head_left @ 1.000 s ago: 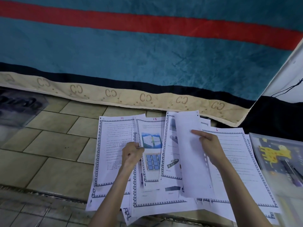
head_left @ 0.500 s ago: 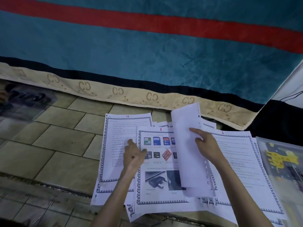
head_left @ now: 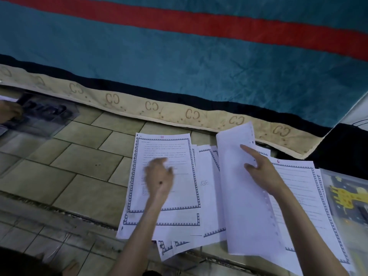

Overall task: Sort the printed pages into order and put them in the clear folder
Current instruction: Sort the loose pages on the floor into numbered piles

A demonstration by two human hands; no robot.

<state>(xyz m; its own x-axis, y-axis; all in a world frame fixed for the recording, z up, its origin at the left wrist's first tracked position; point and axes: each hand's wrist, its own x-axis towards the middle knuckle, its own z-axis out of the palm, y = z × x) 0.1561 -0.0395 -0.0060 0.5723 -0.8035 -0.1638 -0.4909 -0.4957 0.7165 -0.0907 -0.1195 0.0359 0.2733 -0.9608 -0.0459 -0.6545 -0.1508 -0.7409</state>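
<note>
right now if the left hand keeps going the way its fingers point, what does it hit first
The left hand points up the sheet numbered 11, apparently over it. Past its top edge: floor tiles, then the blanket's beige border. Height is unclear.

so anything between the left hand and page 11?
Nothing visible. The left hand is motion-blurred directly over page 11, the top sheet of the left stack; whether it touches the page is unclear. The right hand holds blank-side sheets raised to the right, clear of it.
</note>
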